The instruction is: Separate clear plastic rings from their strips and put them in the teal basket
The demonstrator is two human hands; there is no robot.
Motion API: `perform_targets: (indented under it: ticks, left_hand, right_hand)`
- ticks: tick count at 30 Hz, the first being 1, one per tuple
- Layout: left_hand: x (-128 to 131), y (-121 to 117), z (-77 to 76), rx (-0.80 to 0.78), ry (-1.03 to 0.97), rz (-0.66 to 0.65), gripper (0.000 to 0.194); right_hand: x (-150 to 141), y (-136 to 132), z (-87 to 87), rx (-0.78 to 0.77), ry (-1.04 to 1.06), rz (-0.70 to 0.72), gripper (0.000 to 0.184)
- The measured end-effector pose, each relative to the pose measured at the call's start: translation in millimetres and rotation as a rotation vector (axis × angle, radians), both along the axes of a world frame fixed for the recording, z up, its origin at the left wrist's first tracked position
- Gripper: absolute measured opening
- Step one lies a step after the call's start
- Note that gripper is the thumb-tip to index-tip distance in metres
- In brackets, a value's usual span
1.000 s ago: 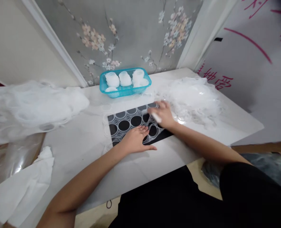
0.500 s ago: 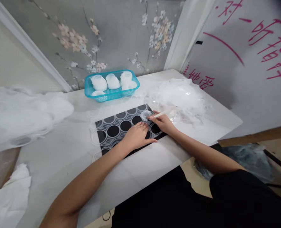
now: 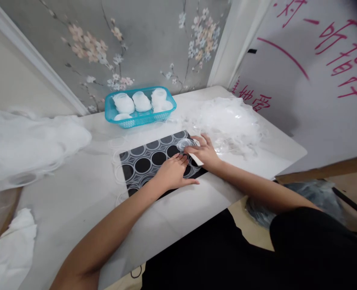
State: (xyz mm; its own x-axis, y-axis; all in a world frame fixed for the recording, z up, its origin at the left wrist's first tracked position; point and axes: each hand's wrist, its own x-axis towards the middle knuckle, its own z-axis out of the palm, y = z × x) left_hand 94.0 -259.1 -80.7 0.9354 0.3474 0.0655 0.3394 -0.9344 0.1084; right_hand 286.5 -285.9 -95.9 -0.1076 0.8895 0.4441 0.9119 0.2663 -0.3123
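A translucent plastic sheet with rows of round outlines lies over a black mat on the table. My left hand rests flat on the sheet, fingers stretched and thumb out to the side. My right hand grips a flat white stick, which slants toward me from under the fingers. Its fingertips are at a clear round disc near the sheet's far right part. How the thumb holds the stick is partly hidden.
A blue basket with several stacks of white discs stands at the back of the white table. Heaped clear plastic scraps lie to the right, and a larger translucent pile to the left. White tissue hangs at the left edge.
The view has swung right. My right hand's white stick pointed back to the right half a second ago and now slants toward me. My left hand has stayed flat on the sheet.
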Motion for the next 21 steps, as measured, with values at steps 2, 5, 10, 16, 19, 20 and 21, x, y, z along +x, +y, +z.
perform_targets:
  ticks: [2, 5, 10, 16, 19, 20, 21]
  left_hand:
    - [-1, 0, -0.2, -0.016, 0.01, 0.004, 0.097]
    - [-2, 1, -0.8, -0.033, 0.028, 0.012, 0.095]
    - [1, 2, -1.2, -0.01, 0.017, -0.013, 0.097]
    - [0, 1, -1.0, 0.012, -0.02, -0.022, 0.097]
    - [-2, 2, -0.1, 0.017, -0.029, -0.026, 0.095]
    - [-2, 2, 0.3, 0.015, -0.031, -0.027, 0.094]
    - [-2, 2, 0.5, 0.013, -0.03, -0.028, 0.093]
  right_hand:
    - [16, 19, 20.7, 0.11, -0.062, -0.076, 0.015]
    - [48, 43, 56.1, 0.383, 0.013, -0.356, 0.023]
    - [63, 31, 77.6, 0.364, -0.024, -0.371, 0.027]
    - [3, -9, 25.7, -0.045, 0.43, -0.099, 0.025]
    - [-14, -14, 3.9, -0.161, 0.593, -0.086, 0.031]
    - [-16, -14, 0.3, -0.166, 0.611, -0.092, 0.032]
    - [-17, -13, -1.8, -0.166, 0.617, -0.099, 0.033]
